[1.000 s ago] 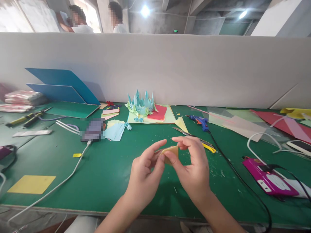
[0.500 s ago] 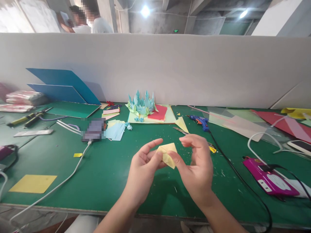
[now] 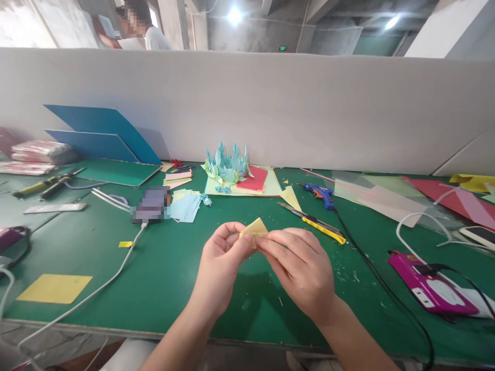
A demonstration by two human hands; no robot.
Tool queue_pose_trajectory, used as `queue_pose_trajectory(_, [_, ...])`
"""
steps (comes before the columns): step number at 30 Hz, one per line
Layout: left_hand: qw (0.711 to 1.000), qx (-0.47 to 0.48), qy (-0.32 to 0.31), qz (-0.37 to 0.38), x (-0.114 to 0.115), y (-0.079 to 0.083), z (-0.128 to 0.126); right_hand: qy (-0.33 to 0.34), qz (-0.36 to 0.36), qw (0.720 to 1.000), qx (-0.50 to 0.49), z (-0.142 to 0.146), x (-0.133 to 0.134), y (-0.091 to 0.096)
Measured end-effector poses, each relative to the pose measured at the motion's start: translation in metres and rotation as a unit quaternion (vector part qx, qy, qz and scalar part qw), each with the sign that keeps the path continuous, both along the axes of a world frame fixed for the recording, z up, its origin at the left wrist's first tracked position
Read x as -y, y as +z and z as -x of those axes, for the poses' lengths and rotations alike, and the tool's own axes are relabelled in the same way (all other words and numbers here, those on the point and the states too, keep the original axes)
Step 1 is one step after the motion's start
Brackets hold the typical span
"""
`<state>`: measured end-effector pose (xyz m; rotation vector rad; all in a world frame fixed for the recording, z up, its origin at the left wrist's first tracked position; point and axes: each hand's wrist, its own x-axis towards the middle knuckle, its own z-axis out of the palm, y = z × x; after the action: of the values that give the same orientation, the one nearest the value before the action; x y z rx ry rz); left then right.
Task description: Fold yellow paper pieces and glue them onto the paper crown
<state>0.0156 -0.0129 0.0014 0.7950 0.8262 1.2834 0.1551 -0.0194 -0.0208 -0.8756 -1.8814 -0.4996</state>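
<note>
A small folded piece of yellow paper (image 3: 254, 228) is pinched between my two hands above the green table (image 3: 174, 268). My left hand (image 3: 220, 268) curls its fingers round the paper's left side. Closed on the paper's right side is my right hand (image 3: 301, 270), its fingers pressed together over the fold. Only a pointed yellow corner sticks up above the fingertips; the remainder of the paper is hidden by them.
A yellow utility knife (image 3: 319, 226) and a blue glue gun (image 3: 320, 195) with a black cord lie just behind my right hand. A teal paper crown (image 3: 226, 166) sits on coloured sheets at the back. A pink device (image 3: 429, 286), a phone on a white cable (image 3: 150, 206) and a yellow square (image 3: 54, 287) also lie here.
The paper has been folded smaller and both hands have closed tighter on it. My right hand's fingers have come down over the paper. A person behind the partition has moved left.
</note>
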Motion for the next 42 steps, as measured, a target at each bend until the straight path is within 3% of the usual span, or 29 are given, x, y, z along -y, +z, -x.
queue_pose_trajectory(10, [0.998, -0.065, 0.006, -0.013, -0.001, -0.002, -0.002, 0.017, 0.026, 0.999, -0.014, -0.002, -0.002, -0.005])
queue_pose_trajectory(16, [0.999, -0.047, -0.002, -0.023, 0.001, -0.002, -0.003, 0.035, 0.080, 0.990, -0.110, 0.003, -0.001, 0.001])
queue_pose_trajectory(25, [0.998, -0.036, 0.011, -0.044, 0.008, -0.003, -0.011, 0.000, 0.112, 0.975, -0.194, 0.008, 0.001, 0.006])
queue_pose_trajectory(42, [0.998, -0.019, 0.018, -0.049, 0.011, -0.004, -0.014, 0.015, 0.101, 0.978, -0.181, 0.007, 0.003, 0.005])
